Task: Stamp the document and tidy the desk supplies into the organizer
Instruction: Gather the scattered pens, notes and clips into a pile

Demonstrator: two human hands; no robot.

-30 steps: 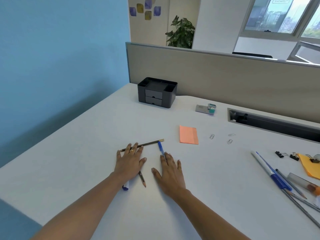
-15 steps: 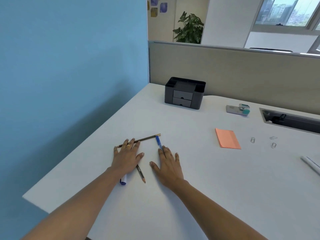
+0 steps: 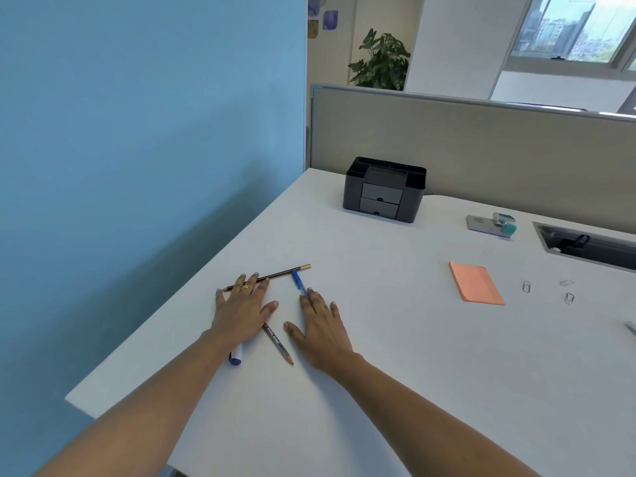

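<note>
My left hand point(image 3: 245, 309) lies flat on the white desk point(image 3: 413, 373), fingers straight, over a black pencil with a gold end point(image 3: 285, 271), a grey pencil point(image 3: 278, 344) and a white marker with a blue cap point(image 3: 236, 355). My right hand point(image 3: 321, 325) lies flat beside it, fingertips on a blue pen point(image 3: 298, 282). The black organizer point(image 3: 385, 189), with two drawers and open top compartments, stands at the back near the partition. A grey and teal stamp point(image 3: 492, 225) sits to its right.
An orange sticky-note pad point(image 3: 476, 283) and three paper clips point(image 3: 526, 286) lie to the right. A cable slot point(image 3: 585, 244) opens in the desk at far right. The blue wall borders the desk's left edge; a beige partition runs along the back.
The view has swung left, so the pens, binder clips and yellow item at the right have left the frame. Both hands stay flat on the same pencils and pen.
</note>
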